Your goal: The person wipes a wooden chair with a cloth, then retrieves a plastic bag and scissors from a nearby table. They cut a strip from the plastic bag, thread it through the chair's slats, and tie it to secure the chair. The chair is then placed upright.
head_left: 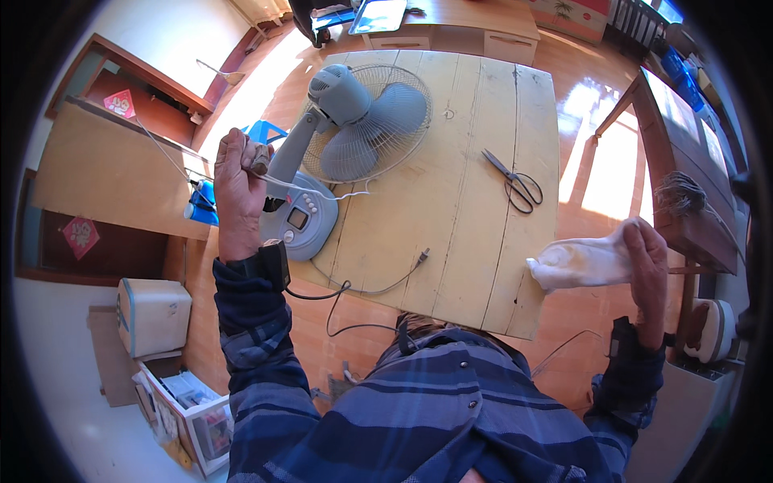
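My left hand (pixel 238 189) is raised beside the fan's neck, its fingers closed round a small grey-brown bundle (pixel 259 158). A thin white string (pixel 318 190) trails from there over the fan base towards the table. Out past the table's right edge, my right hand (pixel 646 262) grips one end of a crumpled white cloth (pixel 581 262), whose other end reaches the tabletop corner. A grey-blue electric fan (pixel 346 121) stands at the table's left, its round wire cage tilted over the boards. Dark-handled scissors (pixel 515 182) lie with blades pointing away from me.
The pale yellow wooden table (pixel 451 217) has gaps between its boards. The fan's dark cord, with its plug (pixel 423 256), loops over the near edge. To the right stands a brown wooden bench (pixel 684 153); a white box (pixel 153 316) and an open drawer-like bin (pixel 193 414) are lower left.
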